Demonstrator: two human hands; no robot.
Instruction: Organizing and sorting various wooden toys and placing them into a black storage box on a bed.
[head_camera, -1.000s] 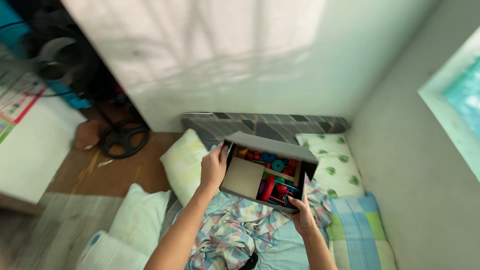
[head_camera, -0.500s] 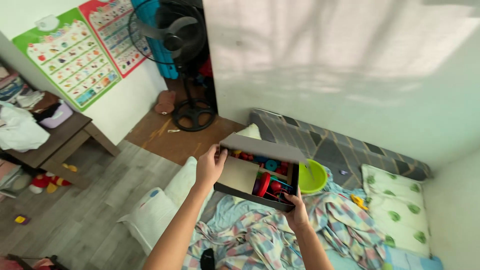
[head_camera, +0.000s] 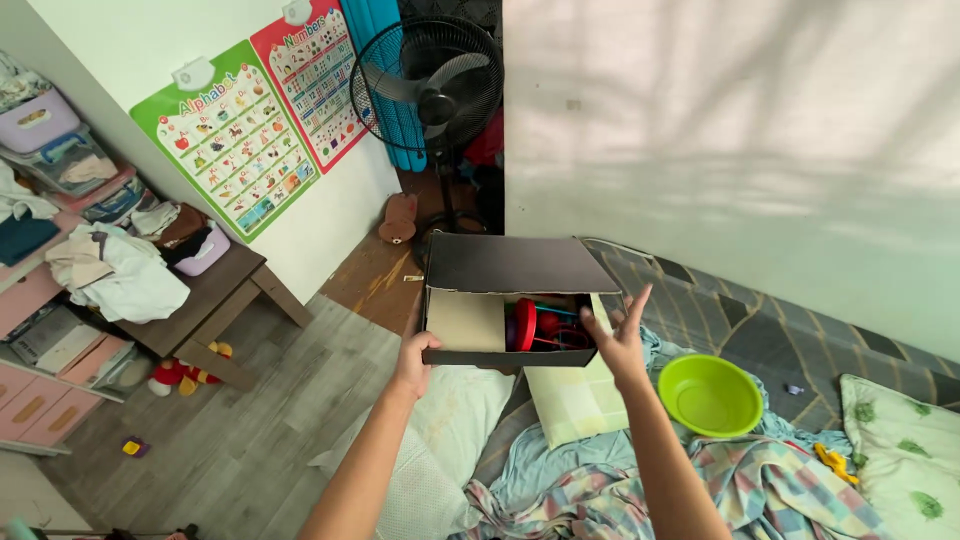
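From the head camera, the left hand (head_camera: 413, 357) grips the lower left corner of a dark cardboard box (head_camera: 515, 300) of plastic toys (head_camera: 545, 327), held up over the bed; the right hand (head_camera: 620, 338) is spread open beside its right edge, holding nothing. The box looks light but floppy, best supported under both bottom corners

White wall (head_camera: 750, 130) ahead, streaked with soft window light and shadow. Two bright charts (head_camera: 270, 120) pinned on left wall. Black fan (head_camera: 430, 85) in dark corner, teal curtain (head_camera: 385, 70) behind. Grey plank floor (head_camera: 240, 440), brown patch near fan. Wooden bench (head_camera: 205, 300) piled with clothes (head_camera: 110, 270). Mattress (head_camera: 740, 330) low along wall, pillows (head_camera: 905, 445), checked blanket (head_camera: 760, 490), green bowl (head_camera: 710, 395).
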